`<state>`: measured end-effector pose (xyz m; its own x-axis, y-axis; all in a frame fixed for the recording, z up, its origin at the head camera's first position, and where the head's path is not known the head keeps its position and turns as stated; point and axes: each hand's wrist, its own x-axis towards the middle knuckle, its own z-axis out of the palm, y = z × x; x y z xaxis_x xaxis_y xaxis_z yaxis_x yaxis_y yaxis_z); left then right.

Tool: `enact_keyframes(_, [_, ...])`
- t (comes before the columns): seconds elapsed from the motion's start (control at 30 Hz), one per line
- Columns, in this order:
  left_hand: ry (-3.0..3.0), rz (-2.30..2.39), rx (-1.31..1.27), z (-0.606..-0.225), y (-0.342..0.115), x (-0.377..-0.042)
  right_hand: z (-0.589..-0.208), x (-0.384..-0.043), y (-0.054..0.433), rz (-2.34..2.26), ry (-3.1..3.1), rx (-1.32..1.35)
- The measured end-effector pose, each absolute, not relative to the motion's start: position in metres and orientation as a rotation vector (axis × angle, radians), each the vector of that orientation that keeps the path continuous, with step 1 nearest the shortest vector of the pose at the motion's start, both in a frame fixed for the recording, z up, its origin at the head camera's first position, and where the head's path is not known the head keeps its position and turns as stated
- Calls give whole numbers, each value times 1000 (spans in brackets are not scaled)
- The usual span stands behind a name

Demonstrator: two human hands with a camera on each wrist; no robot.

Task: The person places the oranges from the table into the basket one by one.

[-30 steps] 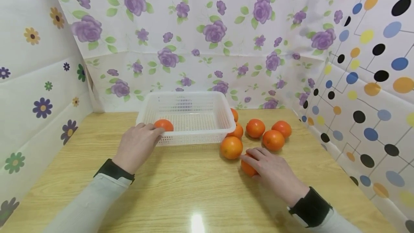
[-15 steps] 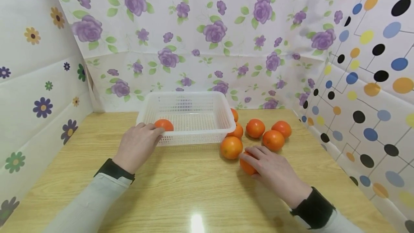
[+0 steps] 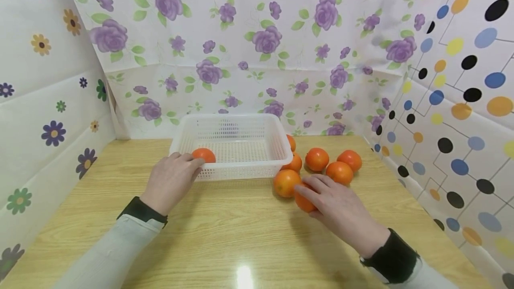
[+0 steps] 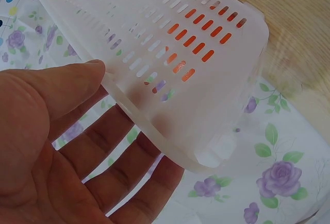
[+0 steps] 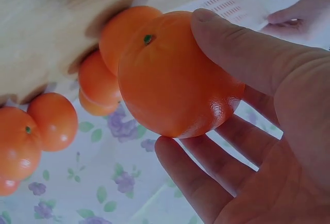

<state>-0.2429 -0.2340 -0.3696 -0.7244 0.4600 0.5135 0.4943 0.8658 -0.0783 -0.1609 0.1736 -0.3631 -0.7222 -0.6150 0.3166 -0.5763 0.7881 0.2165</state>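
Note:
A white perforated plastic basket [image 3: 241, 172] stands at the back of the table, and one orange [image 3: 204, 154] lies inside its front left corner. My left hand [image 3: 172, 182] pinches the basket's rim there, thumb on the outside and fingers over the edge; in the left wrist view the basket wall [image 4: 216, 90] shows orange through its slots. My right hand [image 3: 343, 208] grips another orange [image 5: 170, 80], green stem spot showing, with the thumb on one side and fingers on the other. In the head view this orange overlaps the edge of a neighbouring orange [image 3: 287, 183].
More oranges sit right of the basket: one orange [image 3: 295, 162] against its side, another partly hidden behind it, and a loose group with an orange [image 3: 317, 159] at its left. Flowered cloth [image 3: 225, 75] hangs behind the wooden table [image 3: 217, 235]; dotted cloth [image 3: 453, 146] lines the right.
My right hand has moved slightly left and away from me with the orange, which now stands closer to its neighbour. My left hand and the basket have stayed put.

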Motion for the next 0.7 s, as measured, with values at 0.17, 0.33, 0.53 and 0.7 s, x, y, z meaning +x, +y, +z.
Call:
enact_keyframes(0.17, [-2514, -86, -686, -370, -234, -243, -354, -164, 170, -133, -2593, 909])
enact_keyframes(0.33, [-2516, -99, -686, -372, -234, -243, -347, -168, 167, -128, -2560, 929])
enact_keyframes(0.53, [-2512, -99, -685, -372, -234, -244, -339, -172, 159, -87, -2580, 943])
enact_keyframes(0.7, [-2498, -97, -692, -371, -234, -243, -330, -177, 150, -80, -2542, 977])
